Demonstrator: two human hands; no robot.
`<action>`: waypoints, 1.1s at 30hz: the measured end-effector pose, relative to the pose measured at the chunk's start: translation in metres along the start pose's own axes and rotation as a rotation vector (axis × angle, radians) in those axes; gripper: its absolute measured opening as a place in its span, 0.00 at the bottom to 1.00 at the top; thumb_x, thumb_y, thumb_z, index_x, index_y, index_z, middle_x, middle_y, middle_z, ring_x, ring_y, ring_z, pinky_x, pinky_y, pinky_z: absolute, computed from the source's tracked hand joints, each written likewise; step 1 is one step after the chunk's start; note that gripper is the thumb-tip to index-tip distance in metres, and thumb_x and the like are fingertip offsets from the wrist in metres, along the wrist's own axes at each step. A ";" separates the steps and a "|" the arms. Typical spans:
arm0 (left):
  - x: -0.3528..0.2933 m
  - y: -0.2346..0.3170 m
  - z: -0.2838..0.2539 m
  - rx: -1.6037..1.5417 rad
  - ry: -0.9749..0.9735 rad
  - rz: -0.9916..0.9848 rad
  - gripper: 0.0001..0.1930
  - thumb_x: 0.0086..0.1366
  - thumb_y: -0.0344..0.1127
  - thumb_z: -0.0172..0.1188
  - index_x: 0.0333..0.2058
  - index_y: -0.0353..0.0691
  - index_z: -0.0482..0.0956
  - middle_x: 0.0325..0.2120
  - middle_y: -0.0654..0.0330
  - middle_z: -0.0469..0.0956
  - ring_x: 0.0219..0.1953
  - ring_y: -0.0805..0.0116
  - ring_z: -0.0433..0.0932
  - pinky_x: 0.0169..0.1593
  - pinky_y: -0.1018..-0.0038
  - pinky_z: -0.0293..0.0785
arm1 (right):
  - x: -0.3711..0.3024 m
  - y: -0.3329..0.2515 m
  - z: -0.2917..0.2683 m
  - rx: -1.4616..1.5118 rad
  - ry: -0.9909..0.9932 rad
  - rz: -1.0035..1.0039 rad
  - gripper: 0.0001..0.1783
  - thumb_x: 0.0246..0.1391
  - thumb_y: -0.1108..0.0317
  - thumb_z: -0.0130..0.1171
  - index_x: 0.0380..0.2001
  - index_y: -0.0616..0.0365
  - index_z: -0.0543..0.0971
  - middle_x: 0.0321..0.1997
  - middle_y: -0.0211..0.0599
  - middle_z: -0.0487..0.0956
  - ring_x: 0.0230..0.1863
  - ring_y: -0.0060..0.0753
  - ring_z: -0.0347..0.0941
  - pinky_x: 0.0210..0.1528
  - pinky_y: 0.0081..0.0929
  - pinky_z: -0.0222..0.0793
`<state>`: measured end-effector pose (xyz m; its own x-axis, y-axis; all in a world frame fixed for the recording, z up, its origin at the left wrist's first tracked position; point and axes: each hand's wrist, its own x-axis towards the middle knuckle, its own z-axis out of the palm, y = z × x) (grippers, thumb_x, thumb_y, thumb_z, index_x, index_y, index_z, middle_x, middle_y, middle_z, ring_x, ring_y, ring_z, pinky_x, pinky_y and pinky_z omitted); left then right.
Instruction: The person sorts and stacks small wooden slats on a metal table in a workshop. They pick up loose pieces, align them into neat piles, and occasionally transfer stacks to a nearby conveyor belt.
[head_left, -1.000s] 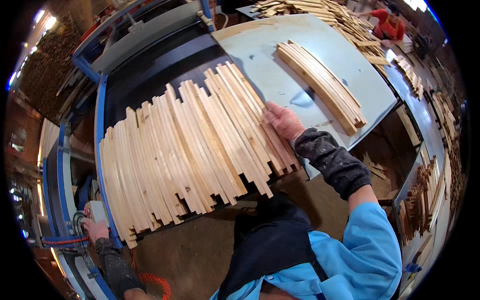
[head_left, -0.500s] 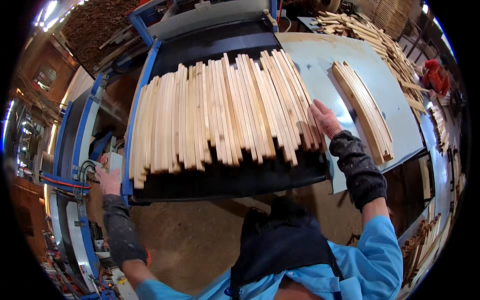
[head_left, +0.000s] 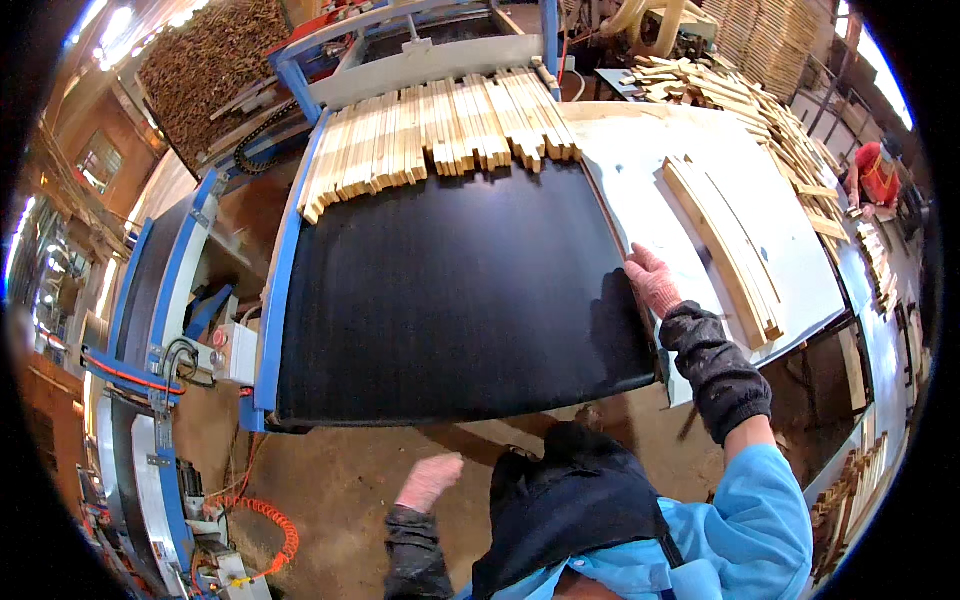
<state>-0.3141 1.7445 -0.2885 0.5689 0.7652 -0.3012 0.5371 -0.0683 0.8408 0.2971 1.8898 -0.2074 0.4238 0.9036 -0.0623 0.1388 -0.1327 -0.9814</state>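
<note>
A row of pale wooden strips (head_left: 430, 125) lies side by side at the far end of a black conveyor belt (head_left: 450, 300), its far ends near a grey crossbar. My right hand (head_left: 655, 280), in a pinkish glove, rests at the belt's right edge beside a light-coloured side table (head_left: 800, 270). Its fingers are slightly spread and hold nothing. Low in front of the belt, my left hand (head_left: 430, 482) hangs in the air near my apron, its gloved fingers curled with nothing visible in them. On the side table lie several loose wooden strips (head_left: 722, 250), to the right of my right hand.
A control box (head_left: 233, 352) with a red button stands left of the belt's blue frame (head_left: 283, 300). An orange coiled hose (head_left: 283, 535) hangs at lower left. Heaped wood pieces (head_left: 715, 90) lie at the back right, and another person (head_left: 875, 175) in red is beyond them.
The row of strips has moved away along the belt to its far end. My left hand has left the control box and come down toward my body. My right hand stays by the belt edge.
</note>
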 end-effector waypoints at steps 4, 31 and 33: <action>0.015 -0.056 0.087 0.308 -0.011 0.271 0.14 0.64 0.27 0.59 0.48 0.40 0.83 0.45 0.50 0.85 0.49 0.49 0.85 0.52 0.59 0.82 | -0.032 0.009 -0.008 0.063 -0.009 0.014 0.36 0.68 0.70 0.64 0.75 0.66 0.65 0.69 0.50 0.77 0.69 0.39 0.72 0.73 0.35 0.65; 0.059 -0.121 0.223 -0.474 -0.136 -1.017 0.14 0.77 0.39 0.52 0.47 0.39 0.84 0.27 0.56 0.81 0.27 0.58 0.77 0.31 0.59 0.75 | -0.347 0.061 -0.105 0.035 -0.391 0.459 0.38 0.68 0.57 0.65 0.75 0.61 0.68 0.70 0.42 0.79 0.69 0.34 0.72 0.71 0.32 0.68; 0.081 -0.091 0.241 0.280 -0.485 -0.591 0.14 0.77 0.40 0.53 0.45 0.38 0.85 0.30 0.54 0.83 0.29 0.59 0.80 0.33 0.60 0.76 | -0.372 0.072 -0.146 0.087 -0.285 0.548 0.38 0.68 0.60 0.65 0.75 0.63 0.68 0.65 0.41 0.81 0.62 0.31 0.77 0.63 0.29 0.73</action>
<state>-0.1669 1.6589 -0.4983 0.3147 0.3669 -0.8754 0.9325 0.0529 0.3574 0.2797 1.4847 -0.2289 0.1554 0.7882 -0.5955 -0.1101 -0.5852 -0.8034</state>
